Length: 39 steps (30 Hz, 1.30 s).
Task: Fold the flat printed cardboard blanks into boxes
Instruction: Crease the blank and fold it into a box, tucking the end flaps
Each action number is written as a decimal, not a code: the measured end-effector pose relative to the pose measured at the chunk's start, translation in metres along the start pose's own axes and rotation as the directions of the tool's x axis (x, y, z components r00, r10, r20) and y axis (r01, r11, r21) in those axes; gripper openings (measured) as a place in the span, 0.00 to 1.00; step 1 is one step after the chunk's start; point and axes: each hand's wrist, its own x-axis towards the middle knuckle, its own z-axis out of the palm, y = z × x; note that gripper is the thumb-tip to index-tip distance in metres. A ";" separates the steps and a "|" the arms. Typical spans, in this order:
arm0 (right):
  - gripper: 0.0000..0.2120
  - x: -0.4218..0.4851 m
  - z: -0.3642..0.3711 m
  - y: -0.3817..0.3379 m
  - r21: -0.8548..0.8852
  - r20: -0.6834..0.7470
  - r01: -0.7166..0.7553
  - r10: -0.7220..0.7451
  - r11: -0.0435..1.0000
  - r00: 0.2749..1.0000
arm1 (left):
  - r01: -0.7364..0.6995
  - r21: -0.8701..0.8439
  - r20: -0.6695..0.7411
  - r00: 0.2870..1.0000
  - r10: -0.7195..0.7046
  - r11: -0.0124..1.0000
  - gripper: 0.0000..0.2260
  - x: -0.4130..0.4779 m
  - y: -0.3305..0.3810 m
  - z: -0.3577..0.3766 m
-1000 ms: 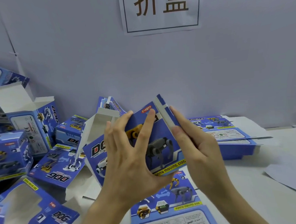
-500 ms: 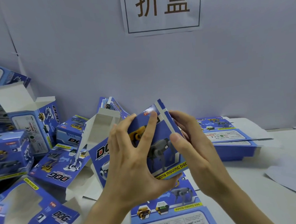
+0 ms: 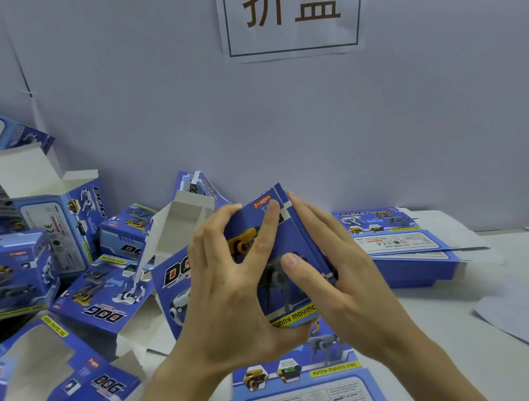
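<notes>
Since half a second ago your right hand (image 3: 347,275) has closed in on the right end of the box (image 3: 175,275). The white strip of the end flap has narrowed to a sliver, and your thumb has come round onto the printed face. The box itself has scarcely shifted. It is held up above the counter (image 3: 447,328), mid-scene, just in front of you.

Your left hand (image 3: 228,297) grips it, fingers (image 3: 265,231) spread and bent over the front face, thumb tucked under the near edge. The right hand's fingers lie straight and together, flat against the end panel, pressing.

By my reading you are closing the right end. The next move calls for the tuck flap to go fully home while the left hand braces the body so the walls stay square. Push unevenly and the flap could crease instead of sliding in. Whether the left end is closed I cannot tell.

Counting:
- one box in your hands
- seven folded boxes (image 3: 59,232) that I can make out, heaped on the left; they overlap, so more may be hidden
- one flat blank (image 3: 297,382) near you, beneath your wrists
- one stack of flat blanks (image 3: 397,248) at the far right, its sheets too thin to count
</notes>
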 end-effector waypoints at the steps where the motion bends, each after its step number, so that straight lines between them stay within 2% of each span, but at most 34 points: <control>1: 0.28 0.000 -0.001 0.000 -0.023 -0.004 0.008 -0.008 1.000 1.000 | -0.001 0.001 0.002 1.000 0.001 1.000 0.48 0.000 0.000 0.000; 11: 0.30 -0.002 0.002 -0.005 -0.070 0.018 0.014 -0.012 0.997 1.000 | -0.011 0.011 -0.001 1.000 0.011 1.000 0.48 0.001 0.000 -0.002; 16: 0.32 -0.003 0.006 -0.007 -0.076 0.088 -0.025 0.031 0.997 0.996 | -0.028 0.007 0.003 1.000 0.028 1.000 0.47 0.002 -0.002 -0.004; 22: 0.31 -0.004 0.005 -0.007 -0.102 0.087 -0.011 0.020 0.995 0.996 | -0.016 -0.007 -0.004 1.000 0.016 1.000 0.48 0.001 -0.001 -0.004; 26: 0.30 -0.003 0.001 -0.008 -0.029 0.113 -0.036 0.039 0.999 0.993 | -0.013 0.000 0.009 1.000 0.013 1.000 0.48 0.001 -0.002 -0.005; 30: 0.33 0.000 -0.006 -0.006 0.023 0.202 -0.100 0.093 0.995 0.975 | -0.021 0.043 0.040 0.999 0.020 0.999 0.47 0.004 -0.007 -0.007; 32: 0.32 0.001 -0.008 -0.004 0.028 0.176 -0.134 0.127 0.991 0.976 | -0.005 0.038 0.021 1.000 0.005 0.999 0.47 0.006 -0.006 -0.008; 35: 0.32 -0.001 -0.005 -0.003 -0.025 0.152 -0.118 0.120 0.993 0.981 | -0.002 0.061 -0.014 1.000 0.003 0.998 0.47 0.006 -0.004 -0.009; 39: 0.34 -0.004 0.000 0.000 -0.133 0.231 -0.117 0.145 0.984 0.962 | -0.039 0.074 0.026 0.999 0.037 0.996 0.47 0.004 -0.010 -0.011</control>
